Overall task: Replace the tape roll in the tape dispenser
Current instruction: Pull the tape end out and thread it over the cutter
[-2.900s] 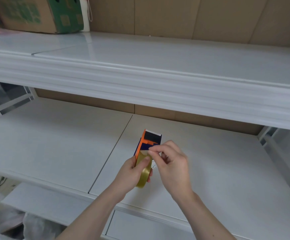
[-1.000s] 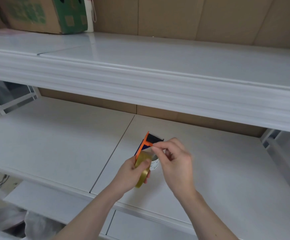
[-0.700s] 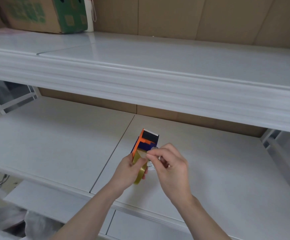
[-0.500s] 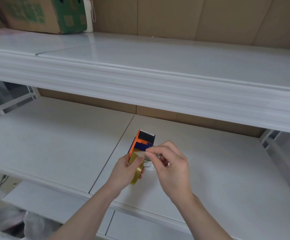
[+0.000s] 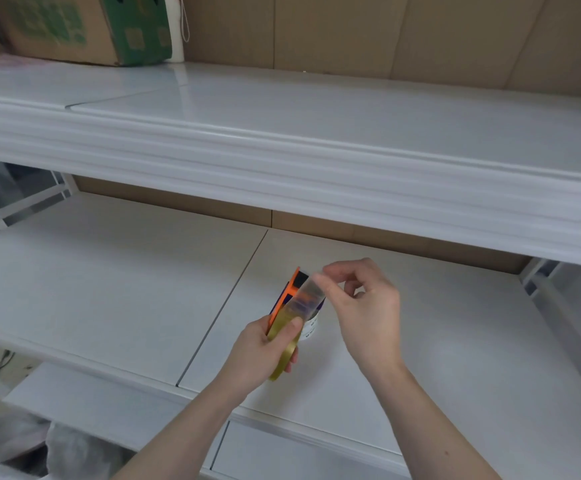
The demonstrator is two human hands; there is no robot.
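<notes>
An orange and dark blue tape dispenser (image 5: pixel 288 293) with a yellowish clear tape roll (image 5: pixel 284 355) on it is held over the lower shelf. My left hand (image 5: pixel 260 351) grips the dispenser and roll from below, thumb pressed on the roll's edge. My right hand (image 5: pixel 360 306) pinches the free end of the tape strip (image 5: pixel 304 294) between thumb and forefinger, and the clear strip stretches from the roll up over the dispenser's front. A white roll core (image 5: pixel 311 328) shows behind the roll, partly hidden.
The white lower shelf (image 5: pixel 109 292) lies under my hands, with a seam left of them. The white upper shelf (image 5: pixel 317 140) overhangs close above. A cardboard box (image 5: pixel 84 26) with green print stands on its far left. Brown board backs both shelves.
My right hand has lifted up and to the right, drawing a length of clear tape off the roll. The dispenser has turned more edge-on in my left hand.
</notes>
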